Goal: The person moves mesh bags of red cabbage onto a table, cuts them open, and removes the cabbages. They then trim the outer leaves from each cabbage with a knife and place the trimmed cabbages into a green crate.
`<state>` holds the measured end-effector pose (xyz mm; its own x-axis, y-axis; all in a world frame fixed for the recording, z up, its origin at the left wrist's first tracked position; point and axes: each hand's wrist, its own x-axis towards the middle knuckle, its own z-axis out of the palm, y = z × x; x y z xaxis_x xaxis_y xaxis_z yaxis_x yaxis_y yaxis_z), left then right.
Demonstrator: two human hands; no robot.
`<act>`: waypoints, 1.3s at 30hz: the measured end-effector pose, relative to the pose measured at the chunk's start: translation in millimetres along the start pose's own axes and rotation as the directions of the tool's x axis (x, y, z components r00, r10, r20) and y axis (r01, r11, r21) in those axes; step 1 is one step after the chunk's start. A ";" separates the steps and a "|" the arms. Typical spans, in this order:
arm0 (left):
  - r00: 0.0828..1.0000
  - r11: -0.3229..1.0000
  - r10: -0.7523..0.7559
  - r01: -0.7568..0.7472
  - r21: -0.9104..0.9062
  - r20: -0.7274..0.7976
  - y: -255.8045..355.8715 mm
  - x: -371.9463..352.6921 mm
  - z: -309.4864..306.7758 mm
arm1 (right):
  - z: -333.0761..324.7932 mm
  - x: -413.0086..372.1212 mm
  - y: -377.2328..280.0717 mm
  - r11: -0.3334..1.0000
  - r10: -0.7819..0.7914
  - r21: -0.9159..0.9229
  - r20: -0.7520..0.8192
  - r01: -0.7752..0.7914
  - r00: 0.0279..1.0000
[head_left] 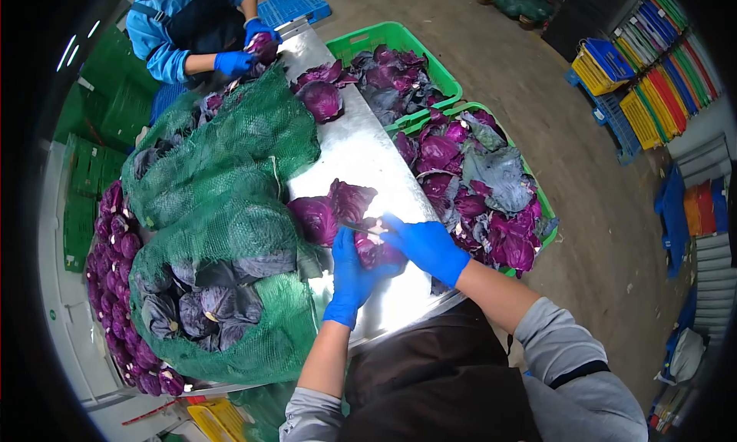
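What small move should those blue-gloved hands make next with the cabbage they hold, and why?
Probably peel away a loose outer leaf: the left hand cups the red cabbage over the metal table, the right hand grips its top, and the green crate alongside holds loose leaves.

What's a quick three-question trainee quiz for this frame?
1. True or false: the left hand and right hand wear red gloves.
2. The left hand holds a: A bottle, B cabbage, C brush.
3. Fill in: the crates beside the table are ___ in colour.
Key: 1 false; 2 B; 3 green.
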<state>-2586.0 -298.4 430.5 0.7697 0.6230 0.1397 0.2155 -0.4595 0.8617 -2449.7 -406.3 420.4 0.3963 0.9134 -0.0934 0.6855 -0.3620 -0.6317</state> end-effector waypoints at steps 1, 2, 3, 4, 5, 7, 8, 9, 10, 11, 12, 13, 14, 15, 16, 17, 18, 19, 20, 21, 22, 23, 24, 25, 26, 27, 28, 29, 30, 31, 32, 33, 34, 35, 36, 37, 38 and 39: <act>0.999 0.998 -0.048 0.048 0.027 0.002 -1.4 -2.0 -0.1 | 3.6 5.5 1.2 0.995 -0.032 0.095 -0.093 0.041 0.995; 0.999 0.998 -0.052 0.052 0.026 0.009 -0.8 -4.3 -1.8 | 6.1 7.1 2.6 0.995 -0.024 0.098 -0.090 0.033 0.996; 0.990 0.985 -0.137 0.141 -0.101 0.042 4.2 -4.0 -3.5 | -0.7 10.6 -0.8 0.997 -0.050 0.058 -0.068 0.054 0.996; 0.973 0.948 -0.214 0.228 -0.222 0.084 6.8 -4.2 -5.2 | -9.8 13.8 -6.3 0.997 -0.077 0.018 -0.047 0.078 0.996; 0.964 0.962 -0.249 0.257 -0.089 0.095 -2.5 -5.6 -5.4 | -20.1 16.0 -15.2 0.996 -0.091 -0.010 -0.029 0.091 0.995; 0.996 0.996 -0.080 0.079 0.034 0.038 -26.1 -15.6 2.9 | -9.5 34.9 15.3 0.994 -0.026 0.108 -0.031 0.029 0.999; 0.996 0.983 0.091 -0.090 0.161 0.002 -30.5 -23.7 6.7 | -10.4 42.7 29.2 0.973 0.040 0.227 -0.021 -0.034 0.999; 0.988 0.971 0.154 -0.155 0.184 0.021 -28.0 -30.7 8.1 | -33.1 49.5 26.5 0.860 0.139 0.477 0.120 -0.180 0.983; 0.976 0.954 0.212 -0.218 0.207 0.052 -26.3 -38.4 6.9 | -63.2 40.6 6.0 0.887 0.192 0.383 0.202 -0.258 0.960; 0.987 0.977 0.149 -0.156 0.142 0.062 -32.5 -41.8 7.3 | -46.9 36.9 15.5 0.892 0.142 0.413 0.132 -0.185 0.981; 0.985 0.977 0.160 -0.167 0.135 0.061 -31.1 -41.9 7.6 | -28.3 37.7 29.8 0.899 0.083 0.426 0.056 -0.099 0.995; 0.990 0.986 0.132 -0.136 0.091 0.055 -29.6 -42.0 4.5 | -17.1 38.6 37.6 0.901 0.078 0.424 0.045 -0.090 0.996; 0.994 0.994 0.096 -0.099 0.053 0.055 -29.7 -45.2 -0.4 | -3.5 38.2 42.8 0.953 0.138 0.284 -0.090 -0.107 0.986; 0.993 0.994 0.107 -0.108 0.010 0.048 -31.4 -50.8 -2.3 | 8.9 37.7 48.3 0.978 0.180 0.145 -0.227 -0.150 0.957; 0.993 0.994 0.103 -0.104 0.016 0.056 -25.2 -55.6 -3.7 | 16.2 33.6 61.8 0.976 0.185 0.155 -0.225 -0.153 0.957; 0.997 0.979 -0.035 0.046 -0.199 0.062 -16.6 -60.2 -3.8 | 17.5 26.0 80.2 0.857 0.380 0.446 -0.211 -0.258 0.900; 0.982 0.894 -0.165 0.189 -0.406 0.095 -8.3 -61.6 -3.9 | 8.9 21.0 82.1 0.652 0.552 0.689 -0.144 -0.317 0.821; 0.969 0.846 -0.228 0.244 -0.475 0.092 -3.8 -61.4 -3.6 | 3.2 18.5 80.8 0.656 0.552 0.685 -0.148 -0.318 0.820; 0.969 0.842 -0.229 0.243 -0.481 0.090 -3.1 -57.7 -1.6 | -0.8 11.2 78.7 0.808 0.547 0.366 -0.173 -0.462 0.819; 0.979 0.895 -0.203 0.200 -0.399 0.035 -2.4 -55.4 -0.3 | -9.7 -0.7 63.0 0.837 0.537 -0.004 -0.187 -0.548 0.822; 0.985 0.938 -0.170 0.156 -0.309 -0.019 -1.9 -54.2 0.6 | -22.8 -14.5 35.5 0.927 0.375 0.073 -0.150 -0.368 0.915; 0.988 0.943 -0.147 0.126 -0.308 -0.045 -7.6 -52.5 4.4 | -27.4 -23.7 11.9 0.973 0.189 0.156 -0.132 -0.168 0.973; 0.988 0.944 -0.145 0.124 -0.306 -0.047 -7.2 -49.3 4.7 | -5.7 -26.2 13.0 0.989 0.111 0.109 -0.120 -0.098 0.986; 0.986 0.954 -0.158 0.141 -0.264 -0.045 -6.2 -46.9 5.1 | -6.3 -32.8 -0.5 0.993 0.087 0.086 -0.073 -0.080 0.994; 0.984 0.963 -0.171 0.158 -0.220 -0.040 -5.9 -46.4 5.3 | -8.4 -39.1 -12.2 0.996 0.066 0.067 -0.024 -0.064 0.998; 0.985 0.963 -0.172 0.161 -0.218 -0.033 -7.3 -47.0 5.3 | -2.1 -42.1 -13.4 0.995 0.073 0.071 -0.024 -0.071 0.997; 0.985 0.971 -0.168 0.159 -0.180 -0.037 -9.6 -47.5 5.4 | 4.2 -43.8 -12.7 0.996 0.074 0.061 -0.023 -0.072 0.997; 0.986 0.978 -0.162 0.155 -0.143 -0.042 -11.9 -46.9 5.5 | 7.1 -43.3 -12.2 0.996 0.074 0.048 -0.023 -0.073 0.997; 0.987 0.983 -0.155 0.149 -0.107 -0.049 -9.5 -44.0 5.3 | 5.9 -41.5 -13.1 0.996 0.077 0.048 -0.027 -0.075 0.997; 0.987 0.983 -0.153 0.148 -0.108 -0.047 -6.0 -41.7 5.5 | 3.5 -39.8 -14.8 0.998 0.063 -0.015 -0.006 -0.063 0.998; 0.989 0.982 -0.145 0.138 -0.132 -0.041 -1.3 -40.5 5.5 | 1.5 -38.4 -17.1 0.996 0.051 -0.076 0.018 -0.049 0.999; 0.990 0.979 -0.137 0.130 -0.157 -0.034 3.3 -39.5 5.7 | -1.5 -36.3 -19.9 0.996 0.052 -0.075 0.019 -0.050 0.998; 0.990 0.979 -0.138 0.131 -0.157 -0.034 3.5 -40.0 7.3 | -5.1 -33.5 -22.6 0.996 0.085 -0.033 0.050 -0.083 0.995; 0.991 0.989 -0.110 0.101 -0.104 -0.081 3.0 -40.4 9.3 | -6.5 -31.8 -24.3 0.993 0.117 0.007 0.081 -0.118 0.990; 0.989 0.996 -0.079 0.073 -0.051 -0.127 2.3 -40.9 11.2 | -3.1 -31.9 -24.6 0.993 0.118 0.006 0.082 -0.119 0.990; 0.989 0.996 -0.079 0.073 -0.053 -0.129 1.1 -40.5 13.8 | 2.7 -31.9 -23.3 0.992 0.120 -0.032 0.029 -0.119 0.992; 0.988 0.998 -0.065 0.064 -0.015 -0.143 -0.6 -40.3 16.7 | 7.2 -31.6 -21.1 0.990 0.120 -0.070 -0.024 -0.121 0.993; 0.986 0.998 -0.052 0.057 0.025 -0.156 -1.6 -42.0 17.7 | 9.2 -33.8 -16.2 0.990 0.118 -0.072 -0.021 -0.119 0.993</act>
<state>-2608.0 -335.0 414.7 0.6540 0.7374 0.1689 0.2737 -0.4389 0.8558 -2479.8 -429.6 426.7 0.4869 0.8603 -0.1508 0.6755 -0.4804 -0.5594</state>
